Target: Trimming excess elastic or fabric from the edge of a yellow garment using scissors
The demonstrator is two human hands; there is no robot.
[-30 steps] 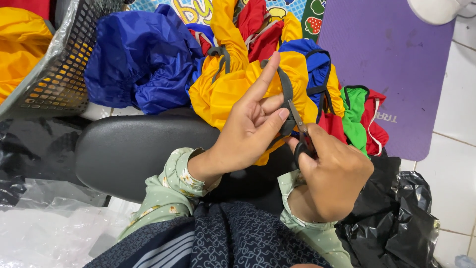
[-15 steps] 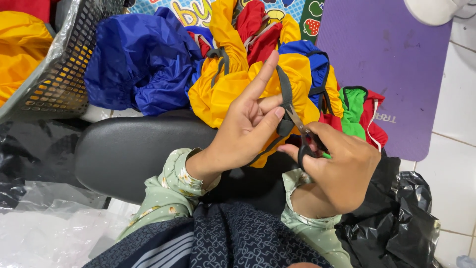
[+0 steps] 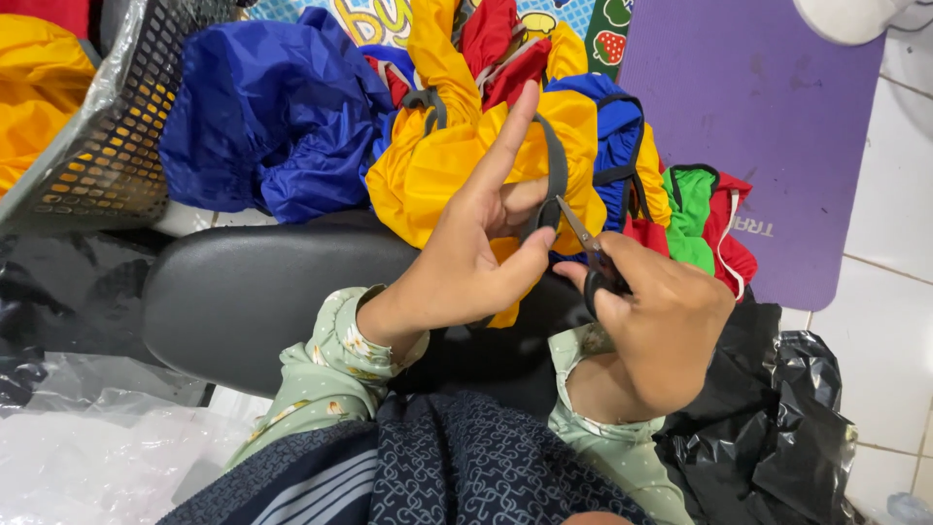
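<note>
Head view: the left hand [image 3: 466, 262] pinches the grey strap [image 3: 556, 170] of the yellow cover [image 3: 437, 170] at centre, its grip narrow on the strap. The right hand [image 3: 661, 326] closes around the scissors [image 3: 588, 248]. Blades point far-left, long axis diagonal; the strap runs near-to-far. Best to hold the strap taut and snip only loose thread, I'd judge, clear of the fingertips.

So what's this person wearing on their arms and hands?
Both arms wear pale green sleeves with a small floral print and gathered cuffs. The left hand and right hand are bare: no gloves, rings or watch visible.
</note>
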